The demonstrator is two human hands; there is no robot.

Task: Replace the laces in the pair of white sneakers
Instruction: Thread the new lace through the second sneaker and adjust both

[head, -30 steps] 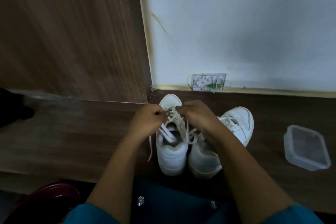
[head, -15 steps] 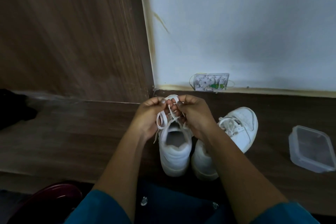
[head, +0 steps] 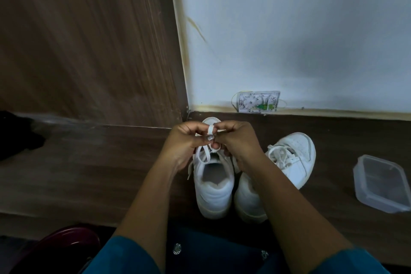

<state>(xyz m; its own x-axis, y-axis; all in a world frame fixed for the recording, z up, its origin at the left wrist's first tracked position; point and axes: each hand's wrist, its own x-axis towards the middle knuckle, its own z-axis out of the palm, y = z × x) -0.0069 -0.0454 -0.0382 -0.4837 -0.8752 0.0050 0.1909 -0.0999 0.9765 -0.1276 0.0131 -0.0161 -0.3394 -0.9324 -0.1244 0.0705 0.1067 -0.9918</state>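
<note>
The lace (head: 210, 129) is a flat white strip, soft and light, with no stiffness of its own. I'd judge it flops and slips unless it is pinched close to the point being worked, so the place to take it is at the crossing or near the eyelets, not by the loose tails. In the head view it rises from the upper eyelets of the near sneaker (head: 213, 191), which stands on the wooden floor (head: 89, 173) with its heel towards the person, close to the corner of the wall. A short loop stands up between the two hands, and one tail hangs down the shoe's left side. The left hand (head: 184, 140) and right hand (head: 239, 138) meet over the tongue, forearms reaching in from below. The fingers (head: 196, 127) of both are curled and pinch the lace between them, apparently forming a knot or bow. The second sneaker (head: 295, 160) stands just beside it, toe angled off to the right, and looks already laced. A clear plastic box (head: 381, 183) sits well apart to the right.
</note>
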